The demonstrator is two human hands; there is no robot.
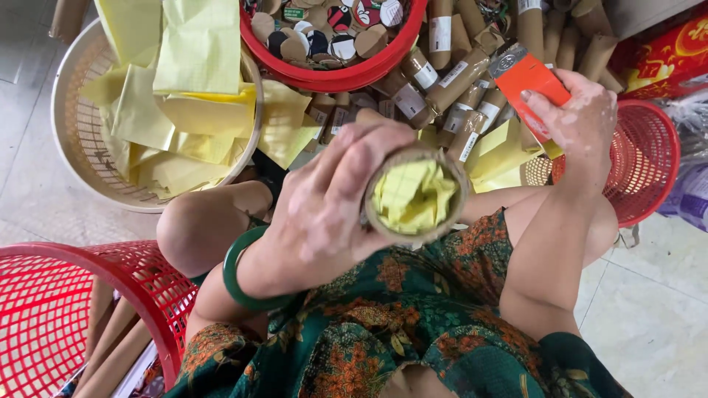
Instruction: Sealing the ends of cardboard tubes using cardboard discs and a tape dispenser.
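1. Nearest the camera, the left hand (324, 199) grips a cardboard tube (417, 193), fingers curled tight round its wall, the open mouth turned up at the viewer, likely so the inside can be checked
2. Inside that mouth, just beyond the fingertips, sits a wad of yellow paper (413, 195), crumpled and pressed in below the rim; how deep it goes cannot be seen
3. On the wrist behind those fingers rides a green bangle (240, 284), partly hidden by the forearm
4. Out past the tube, the right hand (579, 118) is stretched forward, thumb and fingers pinched shut on an orange-red flat card or packet (527, 77); its lower end is covered by the palm, so what it is stays unclear
5. Under the right hand's fingers lies a heap of brown paper tubes (450, 81) with white labels, piled loose within easy reach
6. To the right of that hand, a red mesh basket (653, 158), its contents hard to read
7. Beyond the left fingers, a cream basket (74, 133) holds loose yellow sheets (184, 88)
8. Farthest off, a red tub (335, 74) of round cardboard discs (324, 33), cut off by the top edge
9. Lower left, another red basket (81, 295) holds long tubes, only partly visible
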